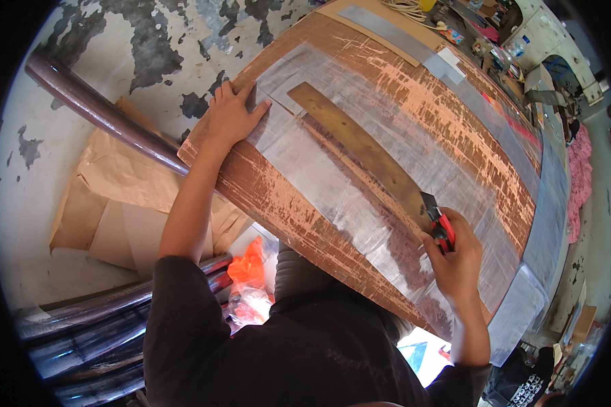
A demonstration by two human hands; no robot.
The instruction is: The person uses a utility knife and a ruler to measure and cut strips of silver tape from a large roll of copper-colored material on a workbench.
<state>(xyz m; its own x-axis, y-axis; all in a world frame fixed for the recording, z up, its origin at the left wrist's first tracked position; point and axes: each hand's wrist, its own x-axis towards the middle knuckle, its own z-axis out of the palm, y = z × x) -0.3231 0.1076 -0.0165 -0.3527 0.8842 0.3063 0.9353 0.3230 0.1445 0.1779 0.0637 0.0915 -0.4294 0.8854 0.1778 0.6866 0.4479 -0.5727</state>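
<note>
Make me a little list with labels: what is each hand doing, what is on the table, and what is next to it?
Left hand: left hand lies flat on the clear plastic sheet at the table's corner.
Right hand: right hand grips a red and black utility knife, fingers closed around it.
Ruler: long brass-coloured metal ruler lies on the sheet; the knife sits at its near end.
Table: worn wooden table, brown paint scraped.
Beside it: brown cardboard, dark pipe, orange plastic bag on the floor.
</note>
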